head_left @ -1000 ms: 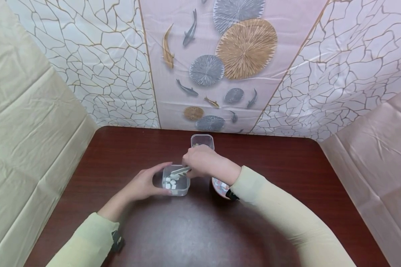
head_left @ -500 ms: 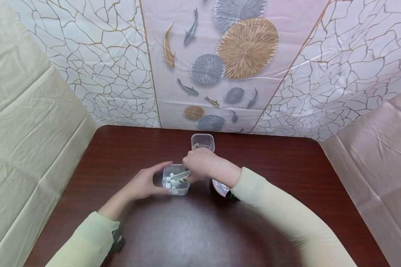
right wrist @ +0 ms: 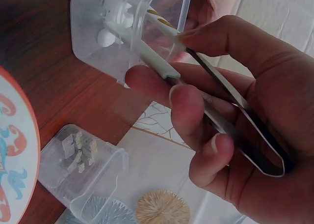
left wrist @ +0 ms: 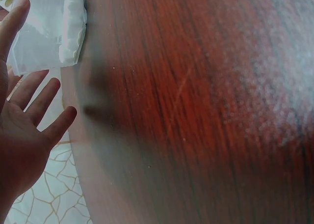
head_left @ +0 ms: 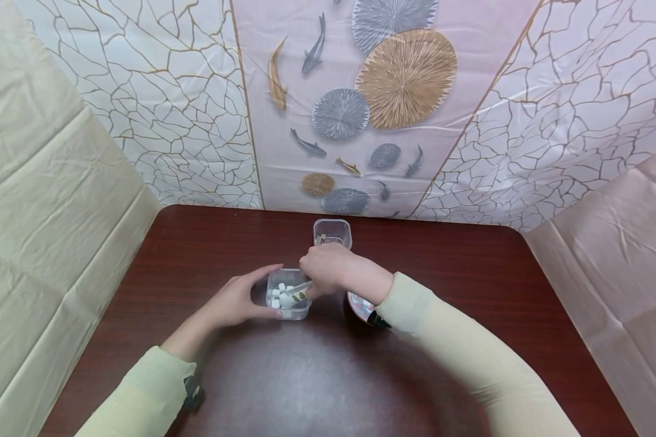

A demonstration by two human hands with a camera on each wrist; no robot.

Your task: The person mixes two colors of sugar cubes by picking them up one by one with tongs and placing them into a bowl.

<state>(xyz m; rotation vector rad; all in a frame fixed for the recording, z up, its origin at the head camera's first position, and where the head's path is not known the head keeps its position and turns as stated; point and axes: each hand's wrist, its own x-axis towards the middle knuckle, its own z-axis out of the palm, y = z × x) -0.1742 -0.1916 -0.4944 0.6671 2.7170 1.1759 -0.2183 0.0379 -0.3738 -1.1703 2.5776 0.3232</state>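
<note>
Tongs (right wrist: 196,71) in right-hand grip (head_left: 328,270).

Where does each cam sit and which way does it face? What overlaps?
Head: worn on the head, facing forward and down at the dark red wooden table; both pale-sleeved forearms show, left hand and right hand.
Left wrist: faces along the tabletop; palm and spread fingers show.
Right wrist: faces past the right hand's fingers holding white-tipped metal tweezers.
Shared: all three see the clear plastic box of white cubes; head and right wrist share the second clear box.
</note>
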